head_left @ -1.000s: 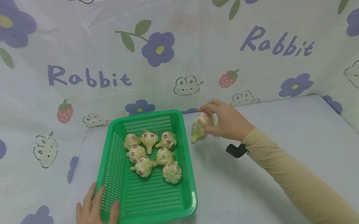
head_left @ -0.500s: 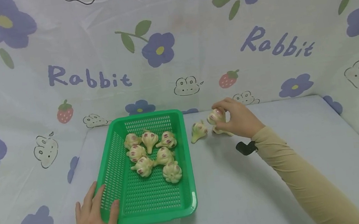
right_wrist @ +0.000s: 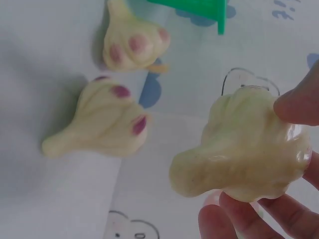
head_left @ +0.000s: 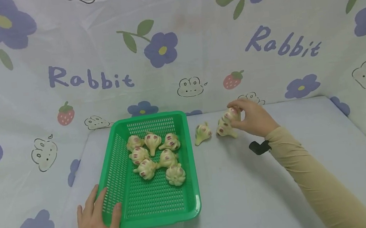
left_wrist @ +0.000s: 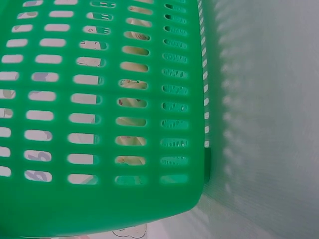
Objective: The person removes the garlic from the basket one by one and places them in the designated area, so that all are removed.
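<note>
In the head view my right hand [head_left: 252,117] pinches a garlic bulb [head_left: 231,115] between thumb and fingers. The right wrist view shows this bulb [right_wrist: 244,144] close up, its stem end toward the camera. Just left of the hand a second garlic bulb [head_left: 225,128] lies on the table, and a third garlic bulb [head_left: 203,132] sits nearer the basket. My left hand [head_left: 95,223] rests at the near left corner of the green basket [head_left: 161,221], fingers fairly straight along its rim. Only the basket's slotted wall [left_wrist: 109,99] and part of the table fill the left wrist view.
Several garlic bulbs [head_left: 168,159] lie in the back and middle of the basket. The white table [head_left: 240,197] extends to the right and front. A patterned cloth [head_left: 202,44] hangs behind the table.
My right hand has moved right with the garlic bulb, away from the basket. The two bulbs on the table have come into fuller view. The left hand stays in place.
</note>
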A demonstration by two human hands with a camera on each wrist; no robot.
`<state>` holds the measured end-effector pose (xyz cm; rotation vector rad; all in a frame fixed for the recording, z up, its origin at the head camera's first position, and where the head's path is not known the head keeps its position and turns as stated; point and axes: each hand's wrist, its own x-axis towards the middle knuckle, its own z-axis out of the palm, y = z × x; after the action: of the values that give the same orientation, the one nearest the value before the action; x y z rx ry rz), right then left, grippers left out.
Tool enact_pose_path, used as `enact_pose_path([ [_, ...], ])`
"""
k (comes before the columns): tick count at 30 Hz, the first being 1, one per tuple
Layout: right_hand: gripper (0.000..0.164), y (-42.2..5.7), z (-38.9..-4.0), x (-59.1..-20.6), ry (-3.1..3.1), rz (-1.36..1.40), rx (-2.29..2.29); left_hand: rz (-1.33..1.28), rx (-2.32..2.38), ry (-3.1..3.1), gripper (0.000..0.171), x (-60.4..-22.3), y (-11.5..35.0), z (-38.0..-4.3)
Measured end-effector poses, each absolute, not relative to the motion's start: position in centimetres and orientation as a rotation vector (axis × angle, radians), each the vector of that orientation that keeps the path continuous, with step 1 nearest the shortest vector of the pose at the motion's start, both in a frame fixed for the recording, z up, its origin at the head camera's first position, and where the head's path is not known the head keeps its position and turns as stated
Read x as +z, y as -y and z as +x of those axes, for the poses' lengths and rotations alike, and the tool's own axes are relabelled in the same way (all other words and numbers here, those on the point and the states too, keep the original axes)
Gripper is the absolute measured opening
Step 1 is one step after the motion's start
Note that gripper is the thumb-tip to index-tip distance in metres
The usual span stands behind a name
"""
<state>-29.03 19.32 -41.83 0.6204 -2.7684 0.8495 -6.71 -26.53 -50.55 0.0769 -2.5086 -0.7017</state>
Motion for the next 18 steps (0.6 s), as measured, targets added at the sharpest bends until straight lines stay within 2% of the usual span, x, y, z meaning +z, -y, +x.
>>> enact_pose_path([
  [18, 0.055, -22.9, -31.8, -46.4, 2.899, 0.394, 0.793, 0.074, -0.735, 2.476, 0.055, -51.1, 26.7, -6.9],
])
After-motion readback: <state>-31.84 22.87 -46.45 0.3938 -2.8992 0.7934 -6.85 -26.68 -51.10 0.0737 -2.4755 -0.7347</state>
